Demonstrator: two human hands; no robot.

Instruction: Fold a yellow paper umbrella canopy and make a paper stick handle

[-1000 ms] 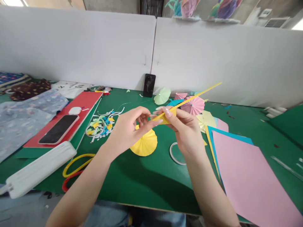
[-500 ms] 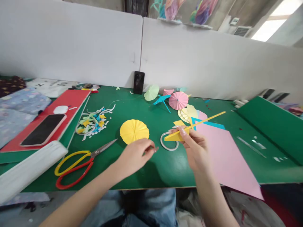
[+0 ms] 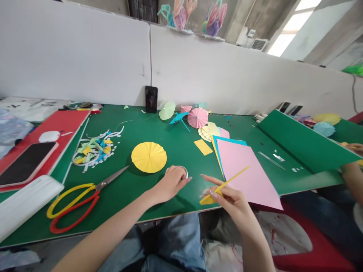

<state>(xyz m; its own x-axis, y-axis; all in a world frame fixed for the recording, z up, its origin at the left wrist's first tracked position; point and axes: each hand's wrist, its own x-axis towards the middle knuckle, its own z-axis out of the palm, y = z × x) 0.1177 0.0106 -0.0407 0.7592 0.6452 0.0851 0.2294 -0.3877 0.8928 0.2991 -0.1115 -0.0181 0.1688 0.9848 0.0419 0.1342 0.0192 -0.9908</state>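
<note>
My right hand (image 3: 229, 198) pinches a rolled yellow paper stick (image 3: 224, 185) near the table's front edge; its thin end points up and right over the pink paper sheet (image 3: 245, 170). My left hand (image 3: 171, 183) rests on the green table (image 3: 176, 147), its curled fingers on a white tape ring (image 3: 184, 172) that it partly hides. A yellow pleated paper circle (image 3: 149, 156) lies flat just beyond the left hand. Yellow-and-red-handled scissors (image 3: 76, 200) lie to the left of my left forearm.
Paper scraps (image 3: 95, 147) lie at left, and a phone (image 3: 25, 162) on a red board. Small paper umbrellas (image 3: 195, 117) and a dark phone (image 3: 151, 99) stand at the back by the white partition. A raised green board (image 3: 300, 141) is at right, another person's arm (image 3: 353, 170) behind it.
The view swung right. My hands came apart; the left dropped to the table onto the tape ring, and the right lowered the yellow stick toward the front edge.
</note>
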